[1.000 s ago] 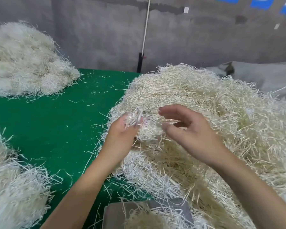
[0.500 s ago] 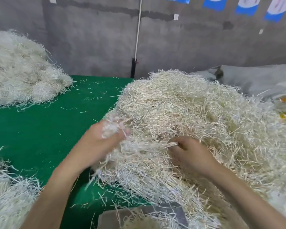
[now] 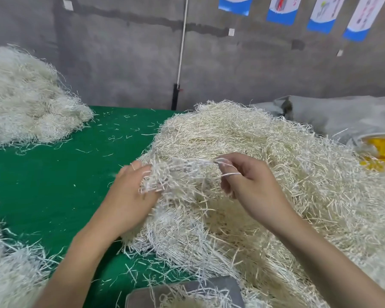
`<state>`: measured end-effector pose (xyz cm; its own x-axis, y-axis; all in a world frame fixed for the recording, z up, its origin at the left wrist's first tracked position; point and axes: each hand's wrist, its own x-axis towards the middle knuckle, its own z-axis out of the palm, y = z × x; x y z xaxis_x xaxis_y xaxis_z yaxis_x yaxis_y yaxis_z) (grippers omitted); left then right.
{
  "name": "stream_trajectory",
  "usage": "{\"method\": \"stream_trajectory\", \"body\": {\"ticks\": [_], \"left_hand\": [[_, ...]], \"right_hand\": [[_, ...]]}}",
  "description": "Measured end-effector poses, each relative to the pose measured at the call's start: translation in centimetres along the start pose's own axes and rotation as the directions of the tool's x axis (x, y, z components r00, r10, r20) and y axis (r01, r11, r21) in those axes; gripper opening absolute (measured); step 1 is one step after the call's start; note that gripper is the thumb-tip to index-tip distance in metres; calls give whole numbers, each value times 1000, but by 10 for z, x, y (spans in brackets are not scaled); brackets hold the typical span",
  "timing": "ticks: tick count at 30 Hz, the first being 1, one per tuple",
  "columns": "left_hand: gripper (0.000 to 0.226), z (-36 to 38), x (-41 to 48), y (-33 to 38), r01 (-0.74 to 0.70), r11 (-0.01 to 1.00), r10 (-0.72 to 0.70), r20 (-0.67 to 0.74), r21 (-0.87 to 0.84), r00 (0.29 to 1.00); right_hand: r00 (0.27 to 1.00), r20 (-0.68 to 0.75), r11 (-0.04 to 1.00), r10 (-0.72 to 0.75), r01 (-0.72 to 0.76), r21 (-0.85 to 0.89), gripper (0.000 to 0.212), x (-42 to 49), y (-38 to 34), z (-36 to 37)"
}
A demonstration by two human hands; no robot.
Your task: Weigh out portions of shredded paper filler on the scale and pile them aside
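Our left hand grips tuft of shredded paper, right hand pinches its strands, both right over big pile.

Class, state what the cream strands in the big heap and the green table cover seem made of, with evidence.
Big heap of cream shredded strands: likely paper, matte; thin flat strips that kink sharply. Green table cover: seemingly felt-like cloth, dull, without glare; weave unclear.
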<state>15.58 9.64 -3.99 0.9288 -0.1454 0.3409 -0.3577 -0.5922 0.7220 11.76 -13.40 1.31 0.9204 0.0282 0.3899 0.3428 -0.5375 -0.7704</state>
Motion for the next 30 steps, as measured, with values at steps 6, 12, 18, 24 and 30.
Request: {"method": "stream_trajectory", "body": {"ticks": [6,12,18,24,30], "left_hand": [[91,13,-15,30,219,936,-166,204,-274,965],[32,29,-10,19,338,636,-358,123,-693,926],[82,20,-4,19,467,702,-344,318,-538,884],[121,2,-10,11,418,833,-399,129,-362,908],[58,-38,-12,7,252,955,-244,70,-155,967]], "right_hand": [[991,133,984,-11,-13,177,29,24,-54,23],[914,387,984,-124,62,169,24,25,-74,60],[983,180,998,-45,52,-35,31,-17,0,5],[855,470,688,220,205,-696,32,-39,74,-2],[925,68,480,374,-130,-868,26,-18,102,-40]]}}
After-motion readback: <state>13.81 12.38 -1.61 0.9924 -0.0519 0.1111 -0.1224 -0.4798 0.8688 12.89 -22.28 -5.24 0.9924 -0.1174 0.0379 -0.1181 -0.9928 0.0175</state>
